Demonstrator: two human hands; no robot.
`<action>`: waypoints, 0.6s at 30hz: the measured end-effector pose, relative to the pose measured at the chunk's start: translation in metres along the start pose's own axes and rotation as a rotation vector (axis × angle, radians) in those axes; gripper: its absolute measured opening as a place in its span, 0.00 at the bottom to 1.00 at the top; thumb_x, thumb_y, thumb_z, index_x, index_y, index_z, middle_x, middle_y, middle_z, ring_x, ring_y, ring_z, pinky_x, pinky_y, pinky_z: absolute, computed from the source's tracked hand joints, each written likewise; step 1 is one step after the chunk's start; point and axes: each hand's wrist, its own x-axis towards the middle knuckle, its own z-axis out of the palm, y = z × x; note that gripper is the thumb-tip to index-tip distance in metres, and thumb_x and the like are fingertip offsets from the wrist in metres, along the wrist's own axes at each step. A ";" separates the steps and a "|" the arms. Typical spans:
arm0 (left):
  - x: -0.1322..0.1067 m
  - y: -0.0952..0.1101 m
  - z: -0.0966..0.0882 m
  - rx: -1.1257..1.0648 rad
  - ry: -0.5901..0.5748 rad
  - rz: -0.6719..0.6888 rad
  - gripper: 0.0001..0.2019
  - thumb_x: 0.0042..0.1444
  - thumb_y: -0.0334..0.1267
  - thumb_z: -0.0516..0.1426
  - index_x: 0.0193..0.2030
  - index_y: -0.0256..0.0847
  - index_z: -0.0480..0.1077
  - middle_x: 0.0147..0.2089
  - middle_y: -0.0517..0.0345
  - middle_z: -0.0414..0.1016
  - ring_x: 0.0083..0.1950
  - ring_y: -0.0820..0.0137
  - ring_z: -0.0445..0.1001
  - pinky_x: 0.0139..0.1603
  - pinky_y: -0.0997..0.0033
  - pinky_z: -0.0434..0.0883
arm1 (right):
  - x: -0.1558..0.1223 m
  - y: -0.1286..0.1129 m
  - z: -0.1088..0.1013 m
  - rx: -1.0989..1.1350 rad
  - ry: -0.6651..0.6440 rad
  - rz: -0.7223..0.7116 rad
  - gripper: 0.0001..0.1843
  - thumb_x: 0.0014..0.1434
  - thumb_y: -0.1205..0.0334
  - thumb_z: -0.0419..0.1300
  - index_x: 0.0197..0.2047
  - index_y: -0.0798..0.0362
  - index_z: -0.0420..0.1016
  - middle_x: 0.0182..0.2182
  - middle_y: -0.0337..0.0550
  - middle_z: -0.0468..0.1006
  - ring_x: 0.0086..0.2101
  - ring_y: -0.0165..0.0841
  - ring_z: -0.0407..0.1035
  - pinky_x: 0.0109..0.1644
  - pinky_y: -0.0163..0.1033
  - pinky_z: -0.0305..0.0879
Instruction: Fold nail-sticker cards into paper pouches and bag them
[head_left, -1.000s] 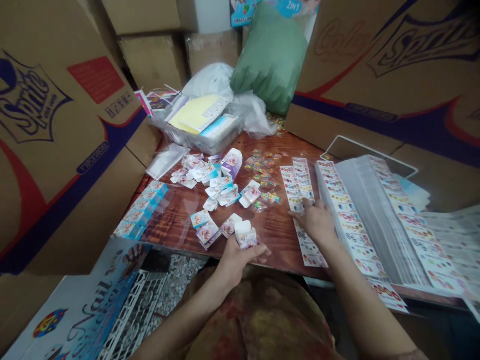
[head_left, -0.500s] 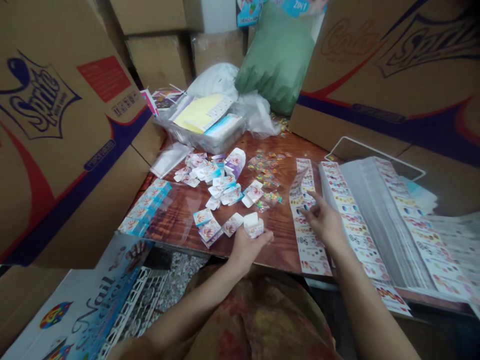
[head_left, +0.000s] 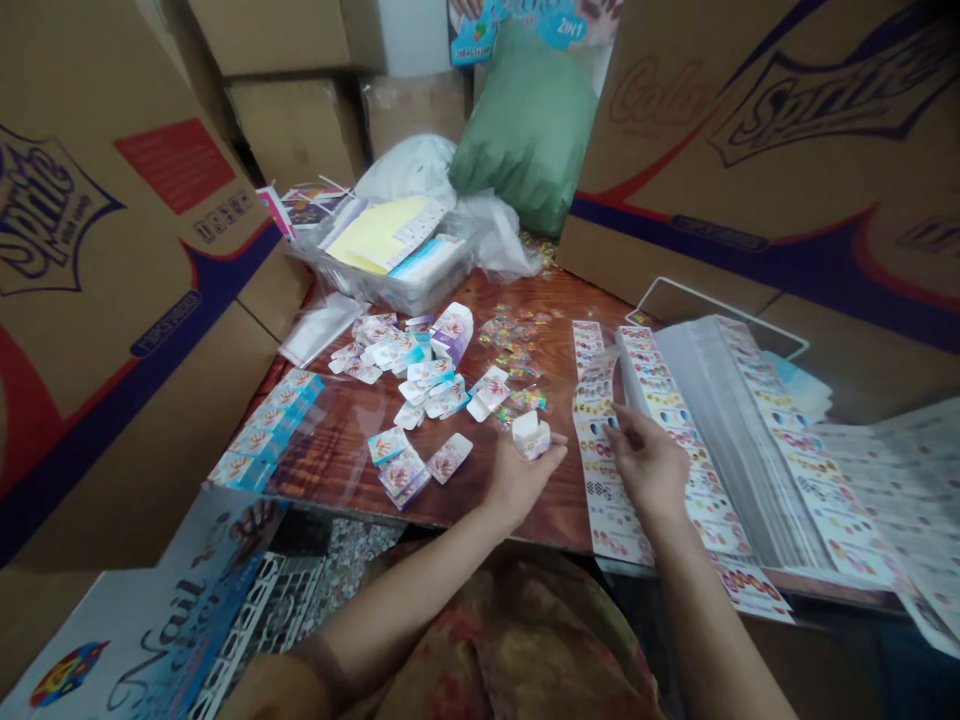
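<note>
My left hand (head_left: 519,478) is closed round a small open white and purple carton (head_left: 532,436), held just above the wooden table (head_left: 345,455). My right hand (head_left: 646,462) rests on a long strip of nail stickers (head_left: 600,440), fingers pinching its right edge beside a tall stack of sticker sheets (head_left: 720,420). Several more small cartons (head_left: 420,370) lie scattered to the left of my hands. Tiny packets of coloured stickers (head_left: 521,345) lie beyond the carton.
Large printed cardboard boxes (head_left: 112,280) wall in the table on both sides. A clear tray with papers (head_left: 390,255), a white bag and a green cushion (head_left: 529,125) stand at the back. A row of blue cartons (head_left: 262,430) lies at the left edge. A nail-sticker box (head_left: 150,620) sits below left.
My left hand has carried the small carton up and to the right, toward the sticker strip. My right hand lifted one strip's upper end and now pinches the strip lower down.
</note>
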 end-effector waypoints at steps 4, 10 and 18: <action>0.014 -0.014 0.020 -0.207 -0.087 -0.061 0.10 0.42 0.36 0.65 0.33 0.36 0.77 0.34 0.56 0.79 0.37 0.69 0.74 0.47 0.66 0.69 | 0.002 0.010 0.001 0.048 0.015 0.077 0.20 0.56 0.54 0.57 0.47 0.56 0.78 0.32 0.48 0.80 0.30 0.38 0.72 0.38 0.44 0.68; 0.026 -0.027 0.041 -0.456 -0.171 -0.184 0.17 0.34 0.38 0.70 0.34 0.34 0.76 0.35 0.53 0.79 0.38 0.67 0.75 0.49 0.64 0.68 | 0.000 0.005 -0.013 0.240 0.125 0.054 0.16 0.56 0.54 0.60 0.44 0.53 0.78 0.31 0.43 0.77 0.29 0.33 0.69 0.36 0.40 0.67; 0.025 0.014 0.046 -0.358 -0.092 0.021 0.12 0.36 0.35 0.68 0.29 0.37 0.71 0.30 0.60 0.76 0.33 0.71 0.72 0.40 0.70 0.70 | -0.008 -0.021 -0.046 0.514 0.025 0.011 0.20 0.55 0.57 0.64 0.51 0.49 0.73 0.30 0.39 0.74 0.28 0.30 0.69 0.33 0.38 0.70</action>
